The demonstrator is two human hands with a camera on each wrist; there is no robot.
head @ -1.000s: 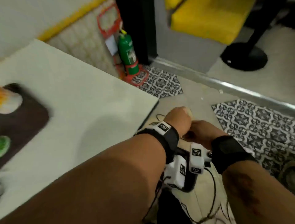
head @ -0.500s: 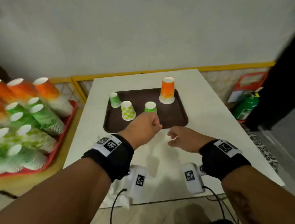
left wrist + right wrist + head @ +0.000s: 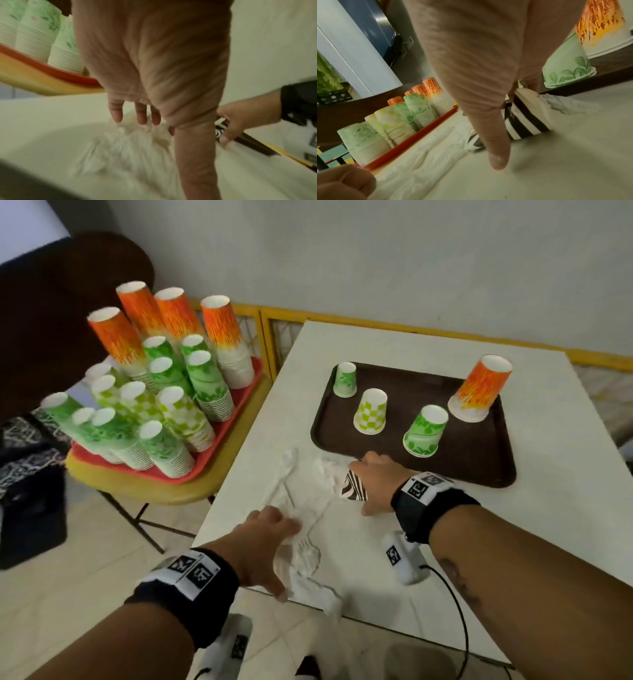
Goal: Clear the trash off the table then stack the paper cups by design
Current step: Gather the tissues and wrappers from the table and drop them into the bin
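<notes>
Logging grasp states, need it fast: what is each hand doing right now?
Left hand: open, straight fingers on the crumpled white tissue.
Right hand: fingers curled over the black-and-white striped wrapper, gripping it.

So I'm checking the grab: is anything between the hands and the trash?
Nothing visible. The left hand already rests on the tissue, and the right hand is on the striped wrapper.

Your left hand (image 3: 265,537) lies flat, fingers straight and spread, at the table's near edge. Your right hand (image 3: 378,484) reaches further in, fingers curled downward, thumb out.
</notes>
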